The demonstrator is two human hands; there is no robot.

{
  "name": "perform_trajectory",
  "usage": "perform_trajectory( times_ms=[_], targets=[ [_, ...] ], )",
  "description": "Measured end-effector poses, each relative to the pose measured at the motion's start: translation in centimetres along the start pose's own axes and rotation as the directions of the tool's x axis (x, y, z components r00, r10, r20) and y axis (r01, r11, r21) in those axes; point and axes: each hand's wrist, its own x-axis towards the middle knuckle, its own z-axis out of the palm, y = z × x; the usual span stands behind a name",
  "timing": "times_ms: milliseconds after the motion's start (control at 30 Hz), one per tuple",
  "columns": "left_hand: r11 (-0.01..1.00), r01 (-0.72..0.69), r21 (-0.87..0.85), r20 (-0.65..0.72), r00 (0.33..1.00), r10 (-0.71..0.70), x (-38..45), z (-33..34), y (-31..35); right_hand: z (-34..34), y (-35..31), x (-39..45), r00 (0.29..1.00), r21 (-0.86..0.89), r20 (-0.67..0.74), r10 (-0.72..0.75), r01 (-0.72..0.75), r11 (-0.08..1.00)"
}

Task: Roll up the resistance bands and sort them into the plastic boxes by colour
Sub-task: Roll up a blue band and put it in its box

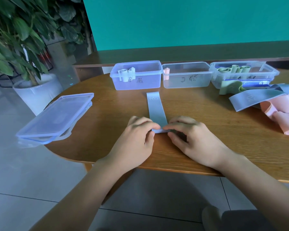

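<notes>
The person is at the start of rolling a blue band [155, 108]. It lies flat on the bench [207, 130], running straight away from them toward the boxes, and both hands sit at its near end. The left hand [138, 139] and right hand [188, 139] have their fingers curled in, fingertips pinching the first small turn of the roll between them; the hands almost touch each other over that fold. Most of the band's length is not yet wound, with the "20" print at the far end lying just short of the boxes.

By my reckoning the next move calls for pushing the roll forward evenly with both sets of fingertips, keeping it tight and square so it does not skew, then carrying it to the left box [137, 75], which already holds a couple of pale rolls and sits directly beyond the band. I take that to be the blue one, though the handwriting on it is hard to read.

The middle box [187, 75] holds one pink roll at its left end, and the right box [244, 74] holds green rolls. A loose pile [265, 100] of blue, green and pink bands waits at the far right, well apart from the hands. Stacked lids [57, 115] rest at the left edge of the bench.
</notes>
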Motion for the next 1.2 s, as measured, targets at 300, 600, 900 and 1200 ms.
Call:
perform_trajectory(
  times_ms=[300,600,900,1200],
  targets=[
    [0.999,-0.034,0.030,-0.065,0.997,0.036,0.5,0.2,-0.3,0.1,1.0,1.0,0.998,0.054,0.054,0.022,-0.025,0.998],
    [0.999,0.028,0.030,0.005,1.000,-0.028,1.7,0.8,-1.0,0.3,1.0,1.2,1.000,-0.001,0.019,0.009,-0.009,1.000],
    [1.000,0.008,0.024,-0.019,1.000,-0.007,1.8,0.8,-1.2,0.5,1.6,2.0,0.999,0.021,0.026,0.026,-0.027,0.999],
    [0.999,0.040,0.022,0.012,0.999,-0.041,2.1,1.1,-1.6,0.5,1.6,2.1,0.999,-0.005,0.031,0.041,-0.041,0.999]
  ],
)
